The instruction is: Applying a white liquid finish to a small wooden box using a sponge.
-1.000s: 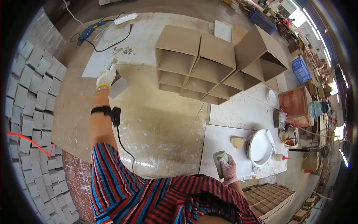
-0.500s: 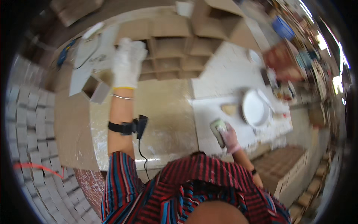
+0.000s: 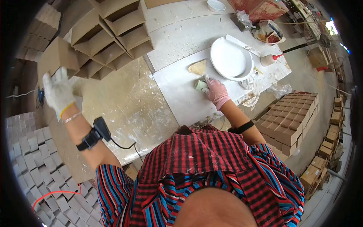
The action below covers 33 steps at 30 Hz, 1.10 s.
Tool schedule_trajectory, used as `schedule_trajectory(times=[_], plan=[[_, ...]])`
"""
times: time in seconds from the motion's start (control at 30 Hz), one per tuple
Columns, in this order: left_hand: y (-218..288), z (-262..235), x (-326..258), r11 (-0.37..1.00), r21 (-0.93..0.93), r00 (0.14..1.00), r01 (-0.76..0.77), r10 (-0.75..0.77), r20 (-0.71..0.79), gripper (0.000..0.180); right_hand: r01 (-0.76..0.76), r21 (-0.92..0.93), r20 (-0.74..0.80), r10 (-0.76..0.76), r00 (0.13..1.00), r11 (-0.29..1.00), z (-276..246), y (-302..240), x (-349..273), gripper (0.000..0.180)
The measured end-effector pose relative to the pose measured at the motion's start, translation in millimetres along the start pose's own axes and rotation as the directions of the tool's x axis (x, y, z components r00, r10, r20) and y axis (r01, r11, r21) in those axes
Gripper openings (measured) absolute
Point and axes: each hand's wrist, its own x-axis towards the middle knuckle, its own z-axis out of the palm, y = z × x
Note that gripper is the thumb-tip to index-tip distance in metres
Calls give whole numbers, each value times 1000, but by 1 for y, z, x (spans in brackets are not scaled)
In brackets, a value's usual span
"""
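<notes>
**Worktable [image 3: 117,106] bears brown boxes [image 3: 107,55], right hand [image 3: 217,93] grips pale green object [image 3: 200,86]**

Clock directions run from the middle of the view. The worktable, pale and smeared, stretches across the centre toward one o'clock. At eight o'clock lies a broad spread of whitish boxes [image 3: 56,170]. The brown boxes stand joined in open cells between ten and eleven o'clock. A stack of gridded cartons [image 3: 289,121] sits at three o'clock, beyond the table edge. Between one and two o'clock rests a round white basin [image 3: 230,58].

The left hand [image 3: 58,90], white-gloved, is between nine and ten o'clock, its fingers overlapping the lower edge of the nearest brown box; whether it grips, I cannot tell. The right hand, pink-gloved, is at two o'clock, closed on the pale green object, which lies at one o'clock. A red-tipped bottle [image 3: 268,60] stands at two o'clock, farther out. A tan piece [image 3: 197,68] lies between the green object and twelve o'clock.
</notes>
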Motion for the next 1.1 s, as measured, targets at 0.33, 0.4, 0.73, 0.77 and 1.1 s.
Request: schedule_trajectory(times=[0.33,0.4,0.73,0.77,1.1], plan=[[-64,78,-240,882,458,960,106,29,-279,24,178,-314,123,-146,982,933,6,-8,89,39],[-106,63,-263,854,465,958,231,-116,-263,21,154,-338,164,-104,981,929,12,-3,109,35],[-199,22,-307,772,90,716,629,-530,-454,7,-216,973,195,-218,956,-76,-64,0,61,36],[-204,20,-307,767,-15,697,642,-591,-406,7,-224,972,204,-223,953,-67,-60,7,61,36],[-259,-36,-331,792,-35,782,610,-608,-137,18,-97,970,174,-360,916,222,-22,11,47,38]])
